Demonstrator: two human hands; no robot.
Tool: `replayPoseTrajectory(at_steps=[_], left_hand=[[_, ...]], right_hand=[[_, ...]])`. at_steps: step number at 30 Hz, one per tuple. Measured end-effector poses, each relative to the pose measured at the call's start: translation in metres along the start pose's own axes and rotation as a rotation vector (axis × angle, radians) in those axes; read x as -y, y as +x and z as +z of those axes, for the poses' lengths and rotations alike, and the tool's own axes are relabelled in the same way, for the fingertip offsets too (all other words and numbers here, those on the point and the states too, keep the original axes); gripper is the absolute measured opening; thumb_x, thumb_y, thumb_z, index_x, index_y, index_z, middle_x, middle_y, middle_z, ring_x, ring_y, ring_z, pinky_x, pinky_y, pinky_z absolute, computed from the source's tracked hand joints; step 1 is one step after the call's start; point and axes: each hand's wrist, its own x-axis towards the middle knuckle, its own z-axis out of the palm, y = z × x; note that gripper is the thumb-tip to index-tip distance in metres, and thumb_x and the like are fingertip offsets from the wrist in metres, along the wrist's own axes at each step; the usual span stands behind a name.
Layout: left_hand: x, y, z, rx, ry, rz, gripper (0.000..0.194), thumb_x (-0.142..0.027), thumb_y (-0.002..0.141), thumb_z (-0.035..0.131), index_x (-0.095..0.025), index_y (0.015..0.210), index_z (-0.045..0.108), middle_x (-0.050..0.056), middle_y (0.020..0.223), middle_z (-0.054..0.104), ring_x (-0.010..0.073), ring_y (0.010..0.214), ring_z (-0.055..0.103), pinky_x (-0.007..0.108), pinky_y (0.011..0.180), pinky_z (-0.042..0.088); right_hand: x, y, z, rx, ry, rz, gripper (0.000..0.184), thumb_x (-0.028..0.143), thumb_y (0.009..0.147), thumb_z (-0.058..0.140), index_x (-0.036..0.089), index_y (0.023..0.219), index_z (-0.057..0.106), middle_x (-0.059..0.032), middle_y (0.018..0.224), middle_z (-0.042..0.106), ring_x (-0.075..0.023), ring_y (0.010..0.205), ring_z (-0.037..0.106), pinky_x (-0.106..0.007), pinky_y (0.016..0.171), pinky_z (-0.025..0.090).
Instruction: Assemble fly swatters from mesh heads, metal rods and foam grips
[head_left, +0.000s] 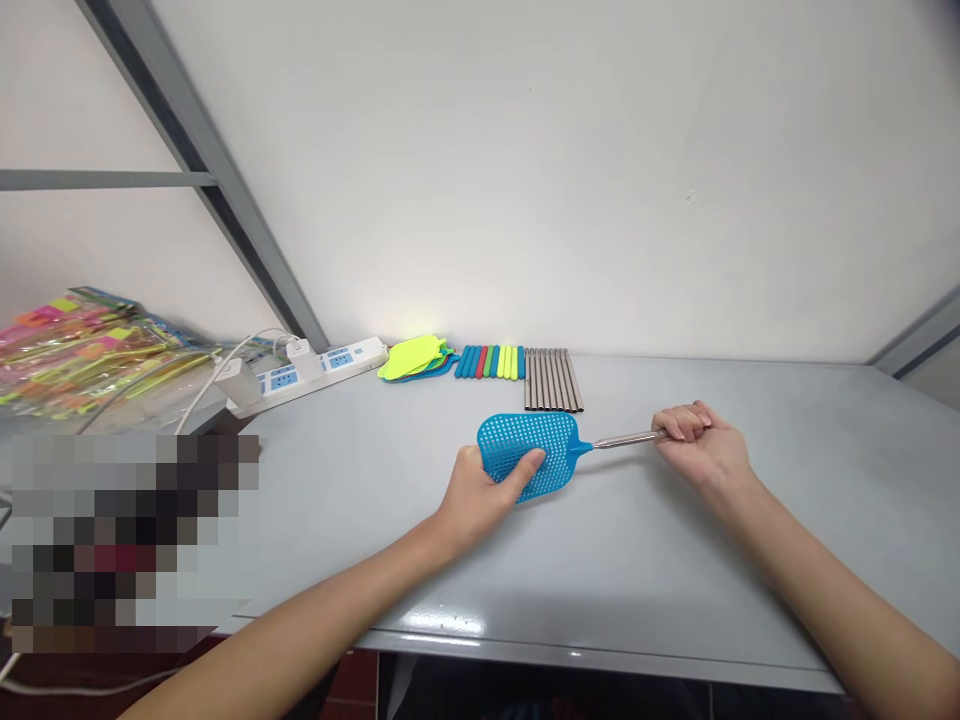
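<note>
The blue swatter head [551, 437] was held on the near side of the row of metal tubes [553, 380], its neck [584, 449] meeting a slim metal rod [628, 440]. The left hand [484, 495], nearer than the tubes and to their left, pinched the head's mesh, thumb on top, fingers mostly hidden beneath. The right hand [701, 440], right of the tubes, was curled round the rod. The head looked light and bendy, hardly fragile; the rod looked stiff and perhaps slick, so the thicker neck seemed the firmest hold.
</note>
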Motion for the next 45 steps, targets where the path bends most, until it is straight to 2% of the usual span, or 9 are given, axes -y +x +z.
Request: replayPoseTrajectory(at_steps=[6,11,17,23,30,33,39,42,45], left_hand=[[-0.002,0.004,0.0,0.086,-0.17,-0.077,0.032,-0.04,0.072,0.051,-0.013,0.088,0.058,0.005,0.082,0.062,0.0159,0.075,0.058,0.027,0.067,0.047],[0.0,0.004,0.001,0.199,-0.214,-0.069,0.032,-0.041,0.078,0.041,-0.013,0.082,0.057,0.003,0.082,0.061,0.0151,0.077,0.056,0.029,0.074,0.044],[-0.001,-0.004,0.002,0.354,0.026,0.038,0.033,-0.041,0.079,0.038,-0.015,0.087,0.058,0.003,0.083,0.061,0.0178,0.085,0.052,0.028,0.075,0.041],[-0.006,-0.003,0.001,0.349,0.076,0.084,0.034,-0.039,0.081,0.035,-0.016,0.096,0.055,0.002,0.082,0.06,0.0166,0.085,0.051,0.028,0.076,0.041],[-0.005,-0.005,-0.001,0.343,0.123,0.148,0.032,-0.041,0.076,0.042,-0.017,0.092,0.057,0.003,0.076,0.061,0.0175,0.08,0.054,0.028,0.071,0.043],[-0.008,-0.009,-0.003,0.435,0.181,0.184,0.033,-0.04,0.072,0.048,-0.017,0.095,0.055,0.003,0.078,0.06,0.017,0.078,0.053,0.027,0.071,0.043],[-0.022,-0.01,-0.009,0.81,0.251,0.351,0.045,-0.042,0.055,0.065,-0.019,0.092,0.056,0.004,0.091,0.056,0.0175,0.084,0.051,0.027,0.081,0.039],[-0.024,-0.006,-0.014,0.85,0.343,0.384,0.065,-0.047,0.049,0.068,-0.022,0.107,0.051,0.005,0.104,0.051,0.0214,0.097,0.046,0.03,0.087,0.035],[-0.019,0.002,-0.021,0.795,0.438,0.331,0.064,-0.05,0.062,0.057,-0.024,0.119,0.041,0.007,0.112,0.046,0.0208,0.104,0.041,0.031,0.09,0.033]], right_hand=[[-0.003,0.0,0.002,-0.09,-0.022,-0.015,0.02,0.023,0.081,0.021,0.021,0.062,0.021,0.0074,0.047,0.014,-0.0077,0.033,0.023,-0.021,0.034,0.029],[-0.007,-0.003,0.003,-0.13,-0.053,0.046,0.02,0.031,0.08,0.023,0.016,0.086,0.035,0.0055,0.053,0.027,-0.0081,0.038,0.034,-0.024,0.038,0.039],[-0.012,-0.005,0.004,-0.059,-0.265,0.16,0.018,0.016,0.073,0.039,0.014,0.091,0.041,-0.0009,0.063,0.043,-0.0106,0.052,0.047,-0.026,0.047,0.046],[-0.028,-0.012,0.005,0.109,-0.504,0.351,0.023,0.01,0.075,0.044,0.015,0.097,0.049,-0.0038,0.075,0.054,-0.0135,0.072,0.056,-0.027,0.064,0.05],[-0.04,-0.023,0.002,0.261,-0.553,0.455,0.028,0.013,0.083,0.039,0.02,0.108,0.046,-0.008,0.101,0.056,-0.0159,0.088,0.057,-0.034,0.077,0.046],[-0.04,-0.023,0.002,0.276,-0.546,0.457,0.028,0.013,0.083,0.039,0.021,0.109,0.045,-0.0067,0.1,0.057,-0.0155,0.086,0.058,-0.033,0.075,0.047],[-0.039,-0.023,0.005,0.287,-0.521,0.487,0.028,0.017,0.084,0.036,0.019,0.111,0.044,-0.0042,0.082,0.058,-0.0106,0.061,0.056,-0.024,0.056,0.048],[-0.038,-0.024,0.005,0.251,-0.478,0.486,0.027,0.023,0.086,0.033,0.013,0.108,0.045,-0.0024,0.071,0.055,-0.0079,0.047,0.047,-0.023,0.049,0.047],[-0.037,-0.023,0.003,0.217,-0.452,0.484,0.026,0.021,0.086,0.03,0.011,0.105,0.045,-0.0014,0.068,0.053,-0.0063,0.042,0.041,-0.021,0.045,0.046]])
